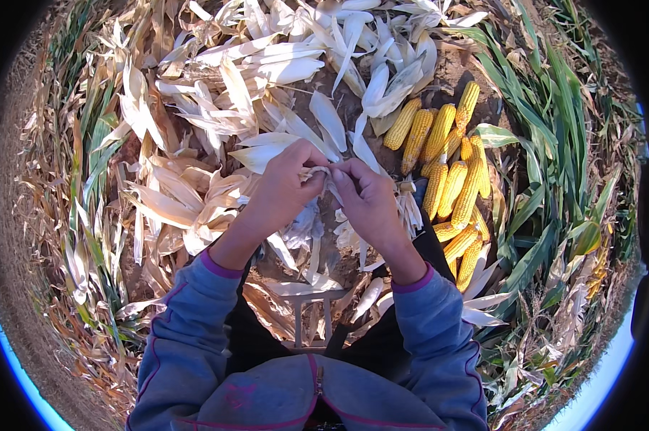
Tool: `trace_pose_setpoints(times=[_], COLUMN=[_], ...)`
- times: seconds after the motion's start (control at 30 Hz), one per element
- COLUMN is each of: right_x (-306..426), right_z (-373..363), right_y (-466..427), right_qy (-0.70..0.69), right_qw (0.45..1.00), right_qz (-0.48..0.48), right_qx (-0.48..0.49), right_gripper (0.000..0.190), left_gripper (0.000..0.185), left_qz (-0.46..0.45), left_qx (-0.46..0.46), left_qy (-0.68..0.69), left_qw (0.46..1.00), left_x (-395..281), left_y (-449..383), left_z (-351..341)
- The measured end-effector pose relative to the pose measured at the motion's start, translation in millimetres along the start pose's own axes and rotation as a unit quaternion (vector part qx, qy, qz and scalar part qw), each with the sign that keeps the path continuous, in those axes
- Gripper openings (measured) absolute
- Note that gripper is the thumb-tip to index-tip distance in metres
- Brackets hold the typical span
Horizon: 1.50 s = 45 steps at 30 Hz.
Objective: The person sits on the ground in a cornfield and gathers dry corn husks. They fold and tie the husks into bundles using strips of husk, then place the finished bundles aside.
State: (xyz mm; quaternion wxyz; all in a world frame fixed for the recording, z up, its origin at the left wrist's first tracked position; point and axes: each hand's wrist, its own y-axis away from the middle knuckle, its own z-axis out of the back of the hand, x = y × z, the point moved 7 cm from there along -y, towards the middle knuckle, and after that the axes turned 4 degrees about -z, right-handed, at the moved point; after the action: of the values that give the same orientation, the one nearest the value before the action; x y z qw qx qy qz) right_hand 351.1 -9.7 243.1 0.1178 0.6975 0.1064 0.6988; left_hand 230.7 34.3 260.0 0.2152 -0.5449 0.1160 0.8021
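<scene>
My left hand (287, 186) and my right hand (371, 202) meet in the middle of the view. Between their fingertips is a pale twisted strip of corn husk (332, 186), pinched from both sides. Broad white husk leaves (268, 151) fan out just beyond my left hand. Close by my right hand is a bundle of shredded husk (409, 213) with a cut stalk end. Past it, to the right, husked yellow corn cobs (468, 188) lie in a loose pile on the soil. My fingers partly hide the strip.
Dry husks (168, 188) cover the ground ahead and left. Green corn leaves (556, 118) with stalks line the right side, and more foliage (95, 156) edges the left. A metal frame (312, 318) shows between my legs. Bare soil (453, 70) shows beyond the cobs.
</scene>
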Motion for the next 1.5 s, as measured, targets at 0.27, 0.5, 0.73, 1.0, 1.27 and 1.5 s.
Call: trace_pose_setpoints(times=[0.27, 0.5, 0.73, 1.0, 1.27, 1.5], right_x=[-8.5, -4.8, 3.4, 38.9, 32.8, 32.0], right_z=[0.0, 8.0, 7.4, 3.7, 6.6, 11.5], right_y=[-0.3, -4.8, 0.4, 10.5, 5.6, 4.0], right_qy=[-0.175, -0.132, 0.046, 0.360, 0.311, 0.234], right_qw=[0.972, 0.977, 0.997, 0.880, 0.916, 0.950], right_qz=[-0.134, -0.120, -0.003, 0.303, 0.249, 0.199], right_qx=[0.084, 0.119, 0.064, -0.058, -0.041, -0.052], right_gripper=[0.022, 0.021, 0.015, 0.016, 0.029, 0.032], left_gripper=[0.015, 0.015, 0.010, 0.010, 0.008, 0.008], left_qz=[-0.125, -0.052, 0.071, 0.072, 0.130, 0.111], left_qx=[-0.014, 0.032, 0.095, 0.058, 0.058, 0.014], left_qy=[0.007, 0.132, 0.213, 0.203, 0.356, 0.350], left_qw=[0.992, 0.989, 0.970, 0.975, 0.924, 0.930], left_x=[-23.1, -16.3, 2.3, 5.7, 11.1, 6.1], left_y=[-0.9, -0.2, 4.6, 4.8, 8.2, 3.9], left_z=[7.4, 7.9, -3.0, -3.6, -12.4, -4.3])
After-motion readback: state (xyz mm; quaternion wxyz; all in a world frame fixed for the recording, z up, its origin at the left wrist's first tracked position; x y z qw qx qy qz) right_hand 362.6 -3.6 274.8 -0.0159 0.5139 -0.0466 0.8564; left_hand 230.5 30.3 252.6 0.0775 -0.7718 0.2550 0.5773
